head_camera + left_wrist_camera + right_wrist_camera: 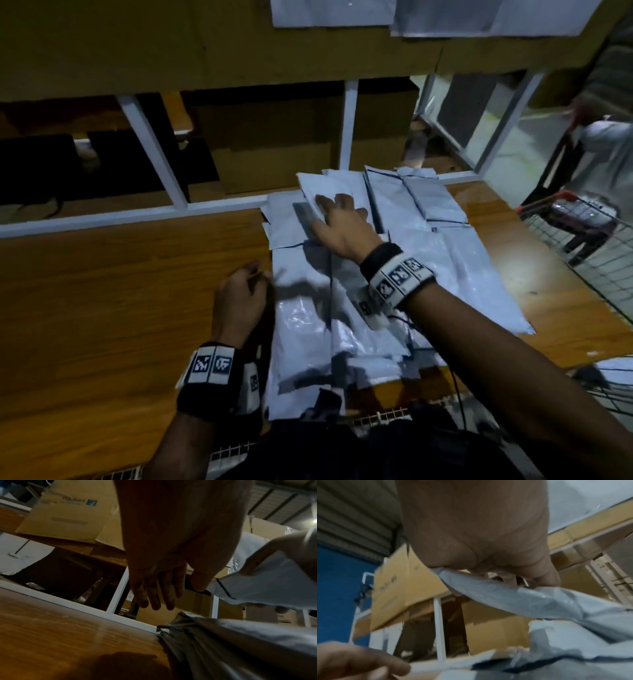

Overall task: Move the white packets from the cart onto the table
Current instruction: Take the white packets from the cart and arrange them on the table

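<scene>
Right hand: the right hand point(337, 224) reaches forward over the pile; in the right wrist view its thumb and fingers pinch the edge of a white packet point(496, 589), which sags below the palm. The left wrist view shows the same packet point(267, 580) gripped and lifted above the pile.
Left hand: the left hand point(239, 301) is at the left edge of the pile, low over the table point(102, 291). In the left wrist view its fingers point(154, 592) hang straight and close together, holding nothing.
Wrists: both carry dark bands with black-and-white marker squares.
Packets on the table: the white packets point(342, 308) lie flat and overlapping in a pile from the near edge to the far edge, right of centre.
Look of the packets: glossy, pale grey-white plastic mailers, creased, with thin dark lines along their seams.
Cart: the wire cart point(582, 240) stands at the right, just beside the table; something pale lies inside, too blurred to name.
Shelves: a white-framed rack point(349, 123) beyond the table holds brown cardboard boxes point(274, 144).
Far right: another person's pale sleeve point(606, 144), blurred.
</scene>
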A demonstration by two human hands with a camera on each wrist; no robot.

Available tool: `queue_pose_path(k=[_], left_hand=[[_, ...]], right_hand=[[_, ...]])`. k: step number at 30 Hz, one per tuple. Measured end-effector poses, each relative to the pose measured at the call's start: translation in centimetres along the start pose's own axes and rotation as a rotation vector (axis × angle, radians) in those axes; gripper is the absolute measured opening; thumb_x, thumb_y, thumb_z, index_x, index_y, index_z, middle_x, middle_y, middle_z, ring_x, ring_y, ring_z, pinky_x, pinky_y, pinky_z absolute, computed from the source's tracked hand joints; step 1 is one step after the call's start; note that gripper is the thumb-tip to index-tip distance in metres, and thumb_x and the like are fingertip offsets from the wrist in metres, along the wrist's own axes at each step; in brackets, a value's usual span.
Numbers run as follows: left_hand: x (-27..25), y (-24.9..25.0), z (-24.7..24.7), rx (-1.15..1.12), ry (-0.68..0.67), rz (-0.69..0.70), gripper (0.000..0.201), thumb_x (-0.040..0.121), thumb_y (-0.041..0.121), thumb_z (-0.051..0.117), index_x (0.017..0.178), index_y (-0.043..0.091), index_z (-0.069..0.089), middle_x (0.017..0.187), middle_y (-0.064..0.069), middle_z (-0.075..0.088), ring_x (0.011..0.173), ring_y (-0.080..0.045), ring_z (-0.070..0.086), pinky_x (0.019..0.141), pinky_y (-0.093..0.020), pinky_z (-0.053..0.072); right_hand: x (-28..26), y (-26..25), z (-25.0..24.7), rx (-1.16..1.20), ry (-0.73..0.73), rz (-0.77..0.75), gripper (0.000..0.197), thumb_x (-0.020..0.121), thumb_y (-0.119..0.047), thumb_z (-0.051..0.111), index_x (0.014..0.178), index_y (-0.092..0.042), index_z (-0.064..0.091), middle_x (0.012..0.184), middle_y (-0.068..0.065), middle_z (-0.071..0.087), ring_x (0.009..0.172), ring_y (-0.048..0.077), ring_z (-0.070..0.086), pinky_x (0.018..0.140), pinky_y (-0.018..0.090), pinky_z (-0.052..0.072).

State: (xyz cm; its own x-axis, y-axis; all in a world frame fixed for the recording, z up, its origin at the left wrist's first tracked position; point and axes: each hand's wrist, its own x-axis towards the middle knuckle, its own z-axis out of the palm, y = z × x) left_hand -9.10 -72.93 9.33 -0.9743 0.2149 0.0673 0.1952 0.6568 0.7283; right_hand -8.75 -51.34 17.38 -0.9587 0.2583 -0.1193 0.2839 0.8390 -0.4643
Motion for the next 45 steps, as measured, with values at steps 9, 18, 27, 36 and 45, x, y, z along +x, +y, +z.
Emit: queue_pose_path(k=[9, 18, 27, 36, 45], left_hand=[[-0.6, -1.8, -0.5, 0.037, -0.111, -0.046, 0.033, 0.096, 0.021, 0.057, 0.129, 0.02, 0.062, 0.118, -0.011, 0.068, 0.105, -0.025, 0.063, 0.088, -0.031, 0.046], [-1.8, -4.0, 1.1, 0.059, -0.21, -0.123, 0.025, 0.092, 0.027, 0.057, 0.099, 0.005, 0.067, 0.102, -0.019, 0.07, 0.094, -0.035, 0.066, 0.073, -0.037, 0.051], [-2.3, -2.1, 2.3, 0.039, -0.077, 0.07, 0.028, 0.099, 0.04, 0.048, 0.115, 0.021, 0.059, 0.112, -0.01, 0.059, 0.1, -0.03, 0.056, 0.086, -0.041, 0.047], [-2.5, 1.5, 2.6, 0.275, -0.117, 0.124, 0.04, 0.103, 0.041, 0.03, 0.128, 0.025, 0.057, 0.127, -0.006, 0.051, 0.109, -0.021, 0.044, 0.094, -0.039, 0.037], [-3.0, 2.9, 3.8, 0.177, -0.174, 0.259, 0.024, 0.096, 0.038, 0.053, 0.108, 0.025, 0.07, 0.148, -0.004, 0.04, 0.135, -0.026, 0.029, 0.104, -0.046, 0.028]], right_hand=[[7.4, -4.1, 3.8, -0.143, -0.041, 0.117, 0.057, 0.097, -0.055, 0.037, 0.149, -0.032, 0.031, 0.158, 0.014, 0.017, 0.137, 0.049, 0.024, 0.107, 0.058, 0.028], [14.2, -0.3, 9.4, -0.334, -0.352, 0.129, 0.118, 0.051, -0.1, -0.002, 0.153, -0.044, 0.012, 0.166, 0.008, -0.002, 0.149, 0.045, -0.003, 0.113, 0.069, 0.002], [7.2, -3.7, 2.3, -0.339, -0.33, 0.022, 0.073, 0.099, -0.062, 0.03, 0.157, -0.02, 0.018, 0.166, 0.01, 0.004, 0.152, 0.036, -0.002, 0.121, 0.055, 0.001], [-2.2, 0.0, -0.3, -0.081, -0.188, 0.04, 0.073, 0.098, -0.051, 0.051, 0.157, -0.022, 0.021, 0.156, 0.011, 0.038, 0.137, 0.03, 0.044, 0.108, 0.04, 0.037], [-7.7, 4.8, 1.3, -0.046, -0.127, 0.068, 0.069, 0.088, -0.044, 0.069, 0.148, -0.02, 0.043, 0.129, 0.006, 0.06, 0.114, 0.022, 0.052, 0.087, 0.028, 0.037]])
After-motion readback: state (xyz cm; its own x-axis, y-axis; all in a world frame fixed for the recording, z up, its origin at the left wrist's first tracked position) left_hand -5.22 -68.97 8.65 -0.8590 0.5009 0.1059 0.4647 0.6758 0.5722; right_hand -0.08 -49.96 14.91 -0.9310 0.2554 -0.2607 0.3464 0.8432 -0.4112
